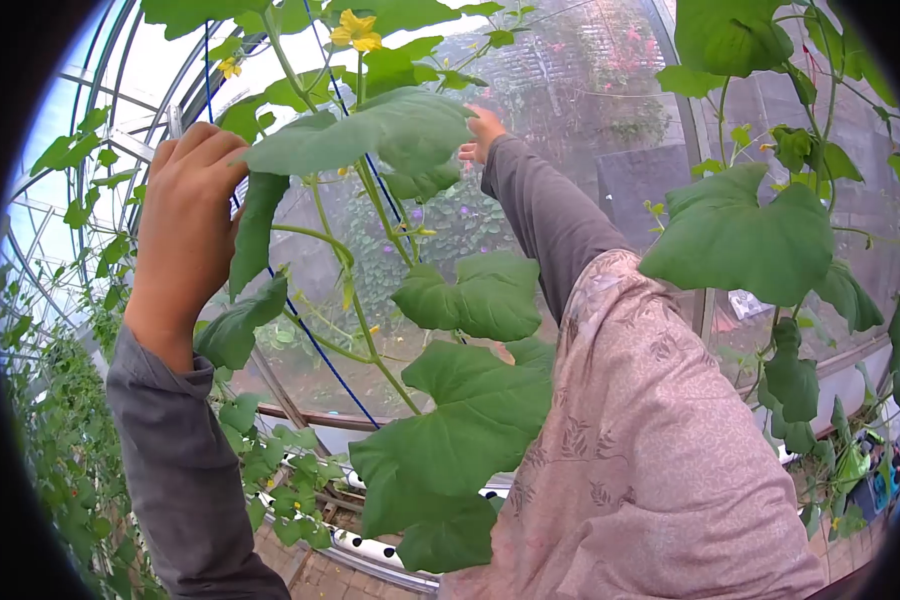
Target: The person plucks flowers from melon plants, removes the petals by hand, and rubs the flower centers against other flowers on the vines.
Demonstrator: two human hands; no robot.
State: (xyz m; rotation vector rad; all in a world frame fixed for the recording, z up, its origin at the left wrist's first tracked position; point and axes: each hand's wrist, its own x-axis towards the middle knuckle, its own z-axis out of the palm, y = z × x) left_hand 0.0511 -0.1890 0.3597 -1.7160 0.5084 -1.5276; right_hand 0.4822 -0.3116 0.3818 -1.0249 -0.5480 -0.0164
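A climbing vine with yellow flowers (357,32) and broad green leaves fills the middle of the head view. My left hand (190,225) is raised at the left, its fingers bent and closed beside a large leaf (370,135) and a drooping leaf (258,230). What its fingertips hold is hidden. A blue string (320,350) runs down past this hand along the stems. Farther off, my right hand (487,132) reaches out at the right edge of the large leaf. Its visible fingers look apart, partly covered by the leaf, with nothing seen in them.
Lower leaves (460,420) hang in front of me, near my pink patterned garment (660,440). Another vine (750,235) stands at the right. Behind are a clear greenhouse wall (570,200) and metal frame bars. White pipes (365,545) with holes run low over brick paving.
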